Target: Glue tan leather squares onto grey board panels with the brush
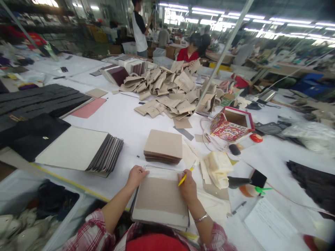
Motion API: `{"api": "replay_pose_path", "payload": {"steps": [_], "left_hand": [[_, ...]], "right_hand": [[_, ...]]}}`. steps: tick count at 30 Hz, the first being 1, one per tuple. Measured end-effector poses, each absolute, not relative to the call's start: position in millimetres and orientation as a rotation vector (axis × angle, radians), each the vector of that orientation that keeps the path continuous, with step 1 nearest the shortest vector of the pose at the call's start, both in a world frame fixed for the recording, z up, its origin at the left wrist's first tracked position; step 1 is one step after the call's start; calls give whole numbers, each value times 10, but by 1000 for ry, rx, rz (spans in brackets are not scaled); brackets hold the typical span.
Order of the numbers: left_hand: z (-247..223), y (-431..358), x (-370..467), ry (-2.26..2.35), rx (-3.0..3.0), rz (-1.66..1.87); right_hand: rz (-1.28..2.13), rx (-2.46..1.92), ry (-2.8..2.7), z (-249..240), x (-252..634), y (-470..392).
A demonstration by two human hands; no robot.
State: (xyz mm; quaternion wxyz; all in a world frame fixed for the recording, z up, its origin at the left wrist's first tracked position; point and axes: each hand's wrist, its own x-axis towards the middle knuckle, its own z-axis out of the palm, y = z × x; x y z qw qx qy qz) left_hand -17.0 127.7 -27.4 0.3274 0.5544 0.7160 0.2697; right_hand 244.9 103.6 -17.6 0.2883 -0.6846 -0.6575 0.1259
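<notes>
Directly before me at the table edge lies a stack of pale panels with dark edges; a grey-beige board (162, 195) covers most of the top one, leaving a whitish border. My left hand (136, 177) pinches the upper left corner of the top panel, thumb on its face. My right hand (188, 188) is closed round a slim yellow pen-like tool (183, 179) and rests against the panel's upper right edge. Just beyond stands a neat pile of beige boards (163, 143). Left of it sits a fanned stack of dark-edged off-white panels (72, 146).
A heap of beige folded pieces (167, 87) covers the table's far middle. At right are a red patterned box (230, 122), a crumpled cream cloth (218, 167), a black phone (258, 178) and a written sheet (269, 223). Dark sheets (42, 101) lie left. A person in red sits opposite.
</notes>
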Motion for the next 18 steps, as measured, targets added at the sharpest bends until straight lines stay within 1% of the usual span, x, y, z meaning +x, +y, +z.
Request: {"api": "replay_pose_path", "payload": {"steps": [5,8,10,13,15,16,18], "left_hand": [[-234,1273,-98,1958,1455,683],[-149,1240,-116,2024,1458,683],[-5,1192,-267,2074,1518,759],[346,1057,-779,2226,1720,1026],[569,965,-1247,2431,1844,1186],[648,931,-1480,2529,1892,1162],[728,885,-1874,2618,1994,902]], "right_hand": [[317,-1826,-1779,-193,2423,1038],[212,-1846,-1779,-202,2430,1054],[98,-1856,-1770,-179,2480,1072],[-64,-1868,-1722,-60,2599,1072],[-102,-1860,-1676,66,2640,1048],[-89,-1838,-1669,134,2630,1034],[-8,-1765,-1687,260,2542,1015]]}}
